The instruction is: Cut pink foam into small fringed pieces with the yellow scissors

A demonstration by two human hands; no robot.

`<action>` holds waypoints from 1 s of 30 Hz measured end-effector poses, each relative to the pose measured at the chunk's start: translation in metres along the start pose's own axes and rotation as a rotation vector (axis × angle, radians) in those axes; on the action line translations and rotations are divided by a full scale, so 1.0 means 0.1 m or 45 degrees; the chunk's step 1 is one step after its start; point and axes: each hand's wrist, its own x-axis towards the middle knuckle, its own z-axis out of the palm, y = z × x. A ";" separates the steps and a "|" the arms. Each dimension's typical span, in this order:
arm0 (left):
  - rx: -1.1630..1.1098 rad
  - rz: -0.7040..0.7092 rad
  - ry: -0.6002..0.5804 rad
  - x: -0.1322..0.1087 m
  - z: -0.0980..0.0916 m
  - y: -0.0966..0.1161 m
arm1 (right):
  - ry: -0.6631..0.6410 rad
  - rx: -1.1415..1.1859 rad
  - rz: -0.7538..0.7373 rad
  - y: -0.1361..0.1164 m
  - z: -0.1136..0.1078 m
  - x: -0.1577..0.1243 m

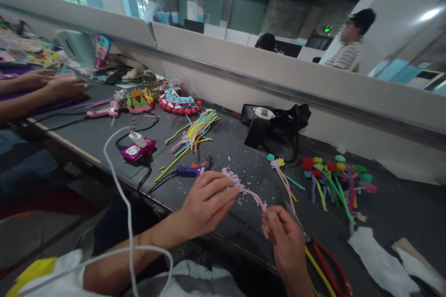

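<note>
My left hand (209, 202) is closed, its fingertips pinching pale pink pipe cleaners (254, 197) near a curled, fluffy lilac end (232, 176). The thumb is partly hidden. Lower right, my right hand (285, 236) is closed around the other end of these pipe cleaners, which run slightly slack between both hands. Beside the right hand lie large scissors (329, 260) with one red and one yellow handle, blades partly hidden. A pipe cleaner flower bunch (280, 169) with pink stems rests just beyond. Near the left hand is a blue glue gun (190, 170).
Colourful pipe cleaner flowers (334, 176) lie right, with a white cloth (379, 260) nearer. Loose pipe cleaners (197, 132), a purple power block (137, 151) and a black bag (289, 125) sit farther back. A white cable (120, 181) crosses my left forearm. Another person's hands (62, 87) work at left.
</note>
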 end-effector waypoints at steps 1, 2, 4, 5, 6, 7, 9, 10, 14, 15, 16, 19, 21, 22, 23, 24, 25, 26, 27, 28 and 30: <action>-0.037 0.021 -0.017 0.05 0.05 0.06 | -0.028 -0.022 -0.013 -0.05 0.02 0.02; -0.064 0.025 -0.049 0.10 0.10 0.11 | -0.064 -0.052 -0.025 -0.09 0.03 0.02; -0.113 0.034 -0.140 0.15 0.18 0.16 | -0.133 -0.142 -0.055 -0.18 0.05 0.02; -0.136 0.023 -0.195 0.16 0.22 0.17 | -0.160 -0.199 -0.071 -0.22 0.05 0.02; -0.160 0.008 -0.247 0.17 0.24 0.17 | -0.178 -0.260 -0.088 -0.26 0.04 0.01; -0.177 -0.013 -0.287 0.17 0.27 0.17 | -0.188 -0.316 -0.106 -0.29 0.03 0.00; -0.179 -0.025 -0.300 0.16 0.30 0.16 | -0.206 -0.379 -0.123 -0.34 0.01 0.00; -0.162 0.005 -0.280 0.14 0.31 0.15 | -0.222 -0.377 -0.113 -0.35 0.00 0.00; -0.071 0.227 -0.220 0.09 0.31 0.10 | -0.333 -0.181 0.025 -0.33 0.00 -0.01; -0.057 0.259 -0.232 0.09 0.31 0.09 | -0.362 -0.109 0.063 -0.31 0.00 -0.01; -0.042 0.278 -0.247 0.09 0.30 0.09 | -0.386 -0.034 0.097 -0.29 0.01 -0.01; -0.012 0.334 -0.308 0.10 0.30 0.08 | -0.422 0.120 0.166 -0.24 0.04 -0.02; -0.029 0.326 -0.384 0.11 0.30 0.09 | -0.418 0.090 0.164 -0.23 0.03 -0.02; -0.061 0.298 -0.435 0.12 0.30 0.10 | -0.416 0.027 0.149 -0.24 0.02 -0.02; -0.109 0.256 -0.490 0.13 0.30 0.11 | -0.415 -0.055 0.121 -0.25 0.01 -0.02; -0.175 0.201 -0.542 0.14 0.30 0.12 | -0.408 -0.147 0.078 -0.27 -0.01 -0.02; -0.259 0.135 -0.586 0.16 0.30 0.13 | -0.400 -0.242 0.022 -0.29 -0.03 -0.02; -0.357 0.070 -0.624 0.18 0.29 0.14 | -0.396 -0.331 -0.046 -0.31 -0.04 -0.02; -0.462 0.007 -0.654 0.21 0.27 0.14 | -0.391 -0.412 -0.124 -0.33 -0.06 -0.02; -0.563 -0.054 -0.678 0.23 0.26 0.15 | -0.388 -0.485 -0.204 -0.34 -0.08 -0.03; -0.731 -0.159 -0.715 0.28 0.23 0.16 | -0.392 -0.604 -0.349 -0.36 -0.10 -0.04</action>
